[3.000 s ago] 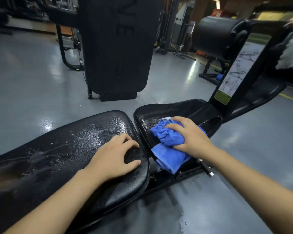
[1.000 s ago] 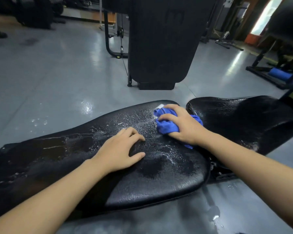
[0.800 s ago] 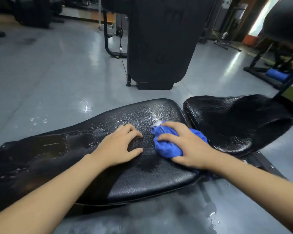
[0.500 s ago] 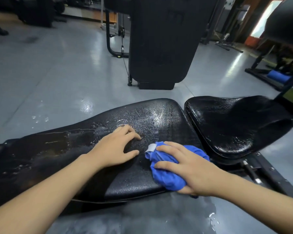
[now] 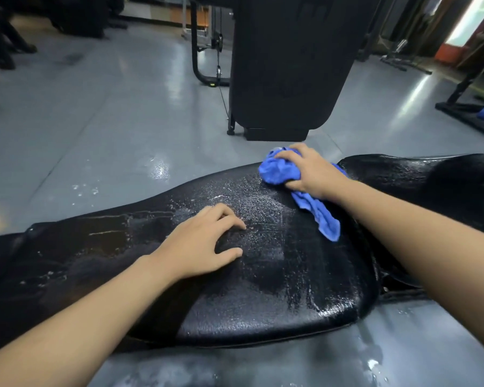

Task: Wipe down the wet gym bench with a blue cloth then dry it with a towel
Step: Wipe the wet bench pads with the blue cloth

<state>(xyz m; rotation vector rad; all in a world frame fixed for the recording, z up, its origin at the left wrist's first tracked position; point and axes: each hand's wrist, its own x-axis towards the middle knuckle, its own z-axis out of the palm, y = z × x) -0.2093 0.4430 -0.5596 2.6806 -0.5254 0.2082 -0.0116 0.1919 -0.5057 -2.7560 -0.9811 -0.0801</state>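
The blue cloth (image 5: 296, 188) lies bunched at the far edge of the wet black bench pad (image 5: 277, 275), gripped by the curled fingers of the right hand (image 5: 309, 170), while the left hand (image 5: 201, 244) rests loosely spread, holding nothing, mid-pad.

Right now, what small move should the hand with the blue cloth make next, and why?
Probably pull the blue cloth back toward the near edge with the right hand: it sits at the far edge of the bench pad, and droplets cover the strip between.
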